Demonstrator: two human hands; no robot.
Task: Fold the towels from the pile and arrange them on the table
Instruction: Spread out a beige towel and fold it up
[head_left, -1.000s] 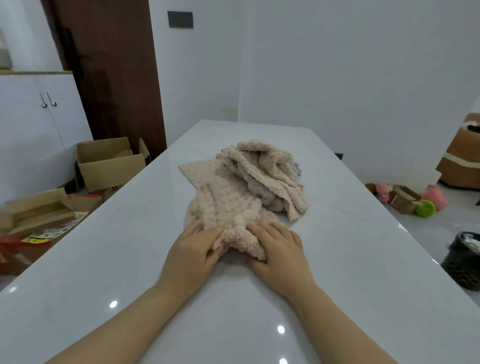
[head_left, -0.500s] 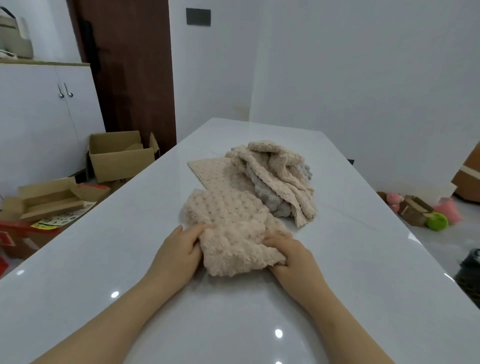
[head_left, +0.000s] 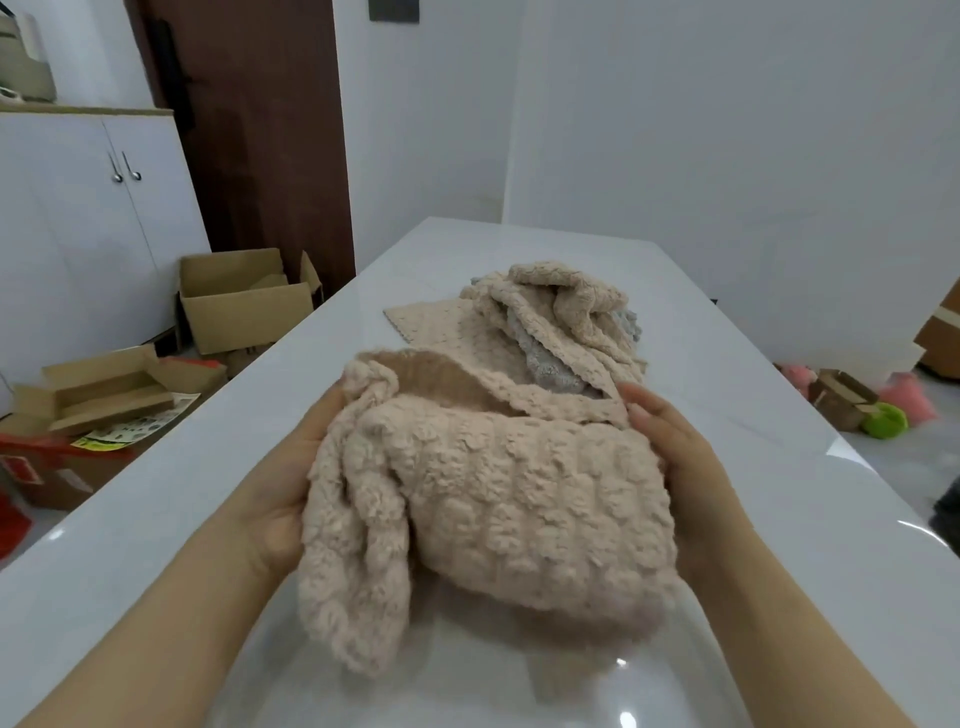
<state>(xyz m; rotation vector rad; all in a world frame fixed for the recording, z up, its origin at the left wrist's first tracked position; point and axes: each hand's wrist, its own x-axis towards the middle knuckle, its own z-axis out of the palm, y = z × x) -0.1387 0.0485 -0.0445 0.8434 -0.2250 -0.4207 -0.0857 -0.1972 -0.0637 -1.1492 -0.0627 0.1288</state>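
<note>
A fluffy beige towel (head_left: 498, 499) hangs bunched above the near part of the white table (head_left: 779, 519), held between both hands. My left hand (head_left: 291, 488) grips its left side and my right hand (head_left: 680, 457) grips its right side. Part of the towel trails back to the pile (head_left: 556, 322) of beige and grey towels lying in the middle of the table. A flat beige corner (head_left: 426, 319) sticks out from the pile's left side.
Open cardboard boxes (head_left: 239, 301) and flattened cartons (head_left: 98, 395) sit on the floor left of the table. A white cabinet (head_left: 78, 218) and a dark door (head_left: 260, 145) stand behind them. Toys and a small box (head_left: 852, 400) lie on the floor at right.
Both hands moved apart along the towel's near edge, gripped it and lifted it off the table toward me. The towel now hangs bunched instead of lying flat.
</note>
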